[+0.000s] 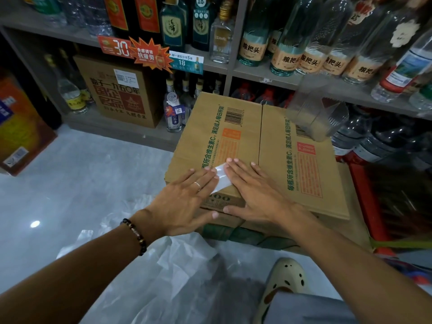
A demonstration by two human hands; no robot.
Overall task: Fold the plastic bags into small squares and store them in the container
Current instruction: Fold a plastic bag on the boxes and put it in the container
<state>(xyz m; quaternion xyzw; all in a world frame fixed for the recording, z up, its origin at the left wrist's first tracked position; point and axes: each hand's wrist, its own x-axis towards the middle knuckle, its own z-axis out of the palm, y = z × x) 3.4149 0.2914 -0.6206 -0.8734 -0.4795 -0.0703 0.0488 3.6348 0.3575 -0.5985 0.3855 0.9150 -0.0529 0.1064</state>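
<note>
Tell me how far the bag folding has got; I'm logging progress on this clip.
Done: nothing visibly stored; the clear container on the cardboard box looks empty, though it is blurred. In hand: the left hand and right hand press one folded bag flat on the box. Left: finish and store it, then fold the loose bags lying on the floor.

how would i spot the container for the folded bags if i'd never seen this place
Find the big cardboard box standing in front of the bottle shelves. On its far right corner sits the clear plastic container, tilted in this view. Unlike the labelled bottles behind it, it is wide, see-through, and has no label or cap.
</note>
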